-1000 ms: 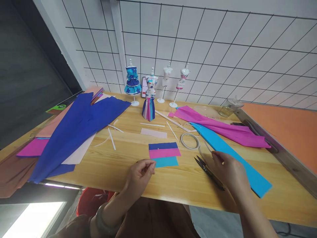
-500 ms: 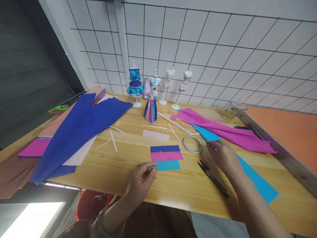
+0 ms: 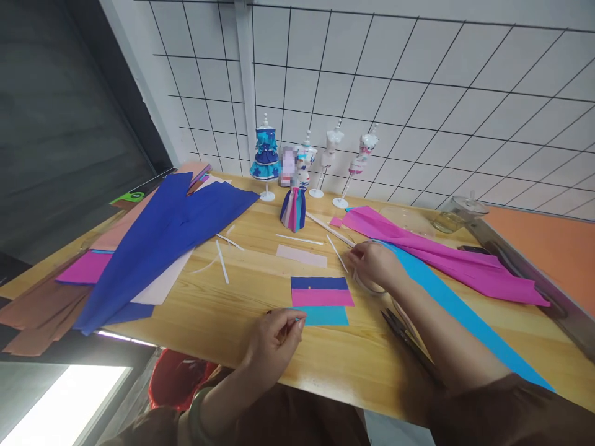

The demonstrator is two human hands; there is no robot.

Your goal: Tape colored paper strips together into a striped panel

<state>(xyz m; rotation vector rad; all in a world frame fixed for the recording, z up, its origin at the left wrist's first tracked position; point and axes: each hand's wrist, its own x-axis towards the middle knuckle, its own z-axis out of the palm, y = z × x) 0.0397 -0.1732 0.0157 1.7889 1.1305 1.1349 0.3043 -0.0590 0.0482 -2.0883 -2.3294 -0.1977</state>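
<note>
My left hand [image 3: 276, 341] is at the left end of a light blue paper piece [image 3: 328, 316], thumb and forefinger closed on its corner. Just behind that piece lie a pink strip [image 3: 323, 298] and a dark blue strip [image 3: 320, 283], edge to edge. My right hand [image 3: 376, 263] reaches over a roll of narrow tape [image 3: 369, 288] and partly hides it. Its fingertips are together by the end of a long white strip [image 3: 331, 228]; what they hold, if anything, is hidden. Black scissors [image 3: 404, 337] lie beneath my right forearm.
Small dress forms stand at the back, one in a blue dress [image 3: 266, 155], one in a striped skirt [image 3: 293, 209]. Blue paper sheets [image 3: 176, 229] cover the left. Long magenta paper [image 3: 437, 254] and light blue paper [image 3: 446, 294] lie right. A glass jar [image 3: 453, 217] stands behind.
My right hand has moved left from the light blue paper to above the tape roll. My left hand stays at the light blue piece. The view has shifted slightly.
</note>
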